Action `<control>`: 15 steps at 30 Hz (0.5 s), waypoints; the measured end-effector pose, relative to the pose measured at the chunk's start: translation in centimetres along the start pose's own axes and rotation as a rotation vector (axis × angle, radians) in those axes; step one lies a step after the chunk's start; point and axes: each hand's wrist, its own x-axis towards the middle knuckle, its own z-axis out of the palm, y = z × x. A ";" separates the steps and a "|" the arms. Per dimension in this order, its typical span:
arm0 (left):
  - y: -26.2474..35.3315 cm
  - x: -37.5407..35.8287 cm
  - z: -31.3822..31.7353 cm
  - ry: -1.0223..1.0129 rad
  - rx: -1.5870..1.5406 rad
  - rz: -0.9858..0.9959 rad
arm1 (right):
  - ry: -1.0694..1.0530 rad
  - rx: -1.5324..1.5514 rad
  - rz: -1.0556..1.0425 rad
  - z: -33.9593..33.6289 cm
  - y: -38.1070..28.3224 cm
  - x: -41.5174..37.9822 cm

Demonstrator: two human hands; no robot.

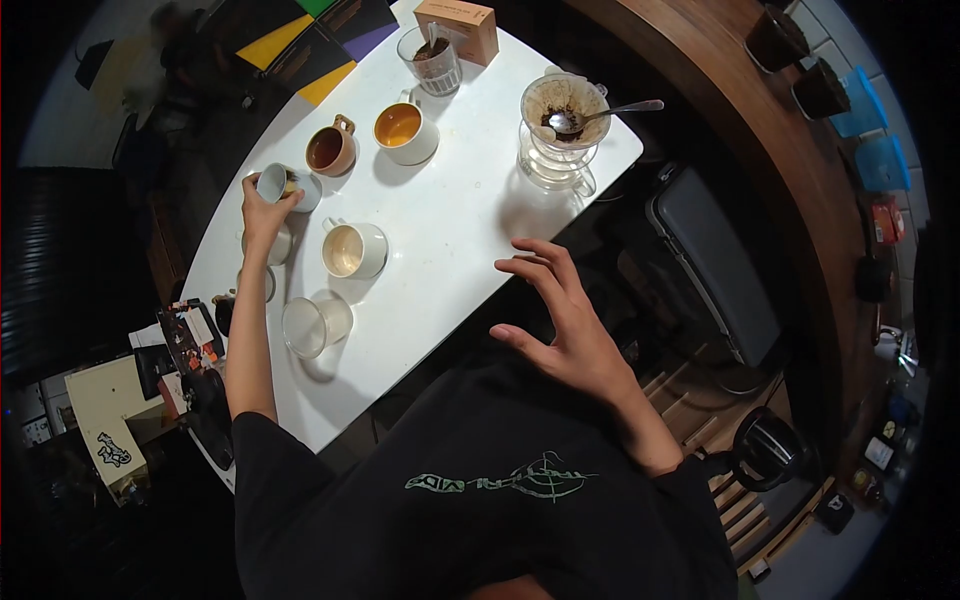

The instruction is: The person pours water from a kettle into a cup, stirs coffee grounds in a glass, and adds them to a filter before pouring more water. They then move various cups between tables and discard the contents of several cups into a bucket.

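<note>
The left hand grips a pale cup at the left side of the white counter. The right hand, open with fingers spread, is nearest the counter's edge; beyond it is the coffee dripper, rightward a wooden ledge.

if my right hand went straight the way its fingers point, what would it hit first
Probably the white cup of amber liquid, beyond a bare stretch of the white table. Your right hand's height is hard to judge, so it might pass above the cup.
</note>
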 end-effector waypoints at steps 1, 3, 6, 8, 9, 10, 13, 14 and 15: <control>0.0 -0.1 0.0 0.004 0.002 -0.015 | 0.005 -0.001 0.001 0.0 0.0 0.0; 0.1 -0.1 0.0 0.005 0.003 -0.026 | 0.015 0.002 0.001 0.0 0.1 -0.1; -1.0 0.3 0.2 -0.050 -0.038 -0.059 | 0.019 -0.002 0.005 0.1 0.3 -0.2; -3.3 0.8 1.2 0.013 -0.016 0.075 | 0.024 -0.011 0.008 0.1 0.2 -0.3; -3.1 0.6 0.7 0.013 -0.018 0.081 | 0.028 -0.018 0.012 0.1 0.2 -0.4; -2.3 0.0 -0.5 0.029 -0.057 0.095 | 0.037 -0.022 0.011 0.1 0.1 -0.5; 2.2 -2.1 -6.9 0.080 -0.054 0.129 | 0.070 -0.028 0.013 -0.3 0.1 -0.8; 4.4 -3.3 -9.3 0.123 -0.068 0.153 | 0.079 -0.030 0.025 -0.3 0.3 -1.0; 6.5 -4.6 -11.4 0.170 -0.096 0.188 | 0.085 -0.029 0.040 -0.2 0.5 -1.2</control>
